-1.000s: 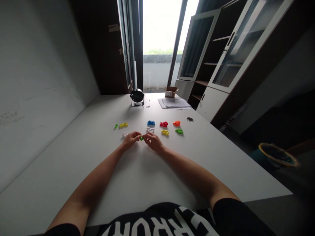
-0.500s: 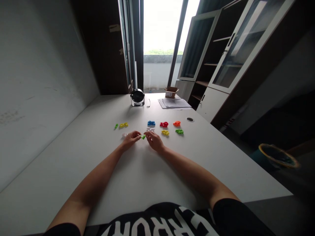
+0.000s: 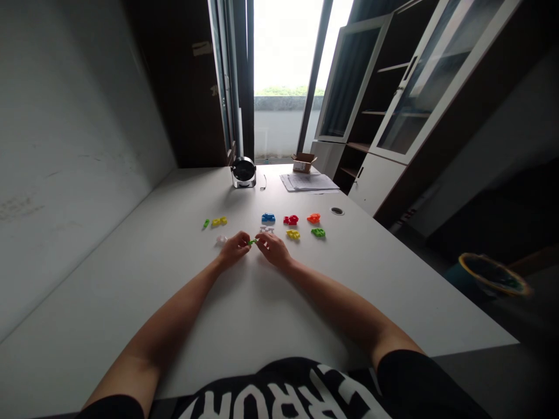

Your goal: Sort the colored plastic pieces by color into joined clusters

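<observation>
Between the fingertips of my left hand [image 3: 236,247] and my right hand [image 3: 271,247] is a small green plastic piece [image 3: 252,242], partly hidden by the fingers. Both hands are closed in a pinch on it, low over the white table. White plastic pieces [image 3: 266,229] lie just beyond my right hand. Beside my left hand's knuckles rests a pale, whitish piece [image 3: 221,239]. Farther left are yellow pieces [image 3: 219,221] and a slim green piece [image 3: 206,223].
Right of the hands lie blue [image 3: 268,217], red [image 3: 290,220], orange [image 3: 313,218], yellow [image 3: 293,234] and green plastic pieces [image 3: 318,232]. Farther back stand a round black device [image 3: 243,172], papers [image 3: 311,182] and an open cardboard box [image 3: 304,163]. A cable hole [image 3: 337,211] is near the right edge.
The green piece has turned slightly between my fingertips and less of it shows. My left fingers have curled closer around it. The other pieces have stayed in place.
</observation>
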{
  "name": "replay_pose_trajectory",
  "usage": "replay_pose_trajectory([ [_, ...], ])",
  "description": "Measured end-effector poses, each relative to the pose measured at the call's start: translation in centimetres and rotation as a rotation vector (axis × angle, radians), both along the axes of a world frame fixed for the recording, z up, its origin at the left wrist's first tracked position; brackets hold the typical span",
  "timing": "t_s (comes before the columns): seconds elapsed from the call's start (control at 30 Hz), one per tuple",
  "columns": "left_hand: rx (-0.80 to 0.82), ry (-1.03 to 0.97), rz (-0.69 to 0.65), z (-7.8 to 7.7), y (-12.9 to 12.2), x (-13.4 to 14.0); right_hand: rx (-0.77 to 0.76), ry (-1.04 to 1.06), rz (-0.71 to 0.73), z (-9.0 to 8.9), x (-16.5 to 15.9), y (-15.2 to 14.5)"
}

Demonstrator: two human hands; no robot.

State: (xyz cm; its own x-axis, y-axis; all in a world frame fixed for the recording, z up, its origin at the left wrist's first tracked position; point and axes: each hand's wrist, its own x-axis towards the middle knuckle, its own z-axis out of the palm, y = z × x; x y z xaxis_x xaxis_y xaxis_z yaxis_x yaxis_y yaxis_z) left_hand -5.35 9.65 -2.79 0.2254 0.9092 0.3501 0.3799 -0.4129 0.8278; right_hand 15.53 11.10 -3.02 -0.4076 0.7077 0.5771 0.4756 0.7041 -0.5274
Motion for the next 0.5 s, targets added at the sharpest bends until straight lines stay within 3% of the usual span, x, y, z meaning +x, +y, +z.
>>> replay_pose_trajectory([
  [0.13, 0.099, 0.188, 0.046, 0.52, -0.68, 0.45, -0.010, -0.021, -0.011, -0.06, -0.07, 0.00],
  [0.33, 0.174, 0.210, 0.041, 0.77, -0.79, 0.40, -0.060, 0.020, 0.011, -0.11, -0.01, 0.18],
  [0.5, 0.139, 0.230, 0.056, 0.97, -0.91, 0.37, -0.135, 0.077, 0.071, -0.23, 0.13, 0.38],
])
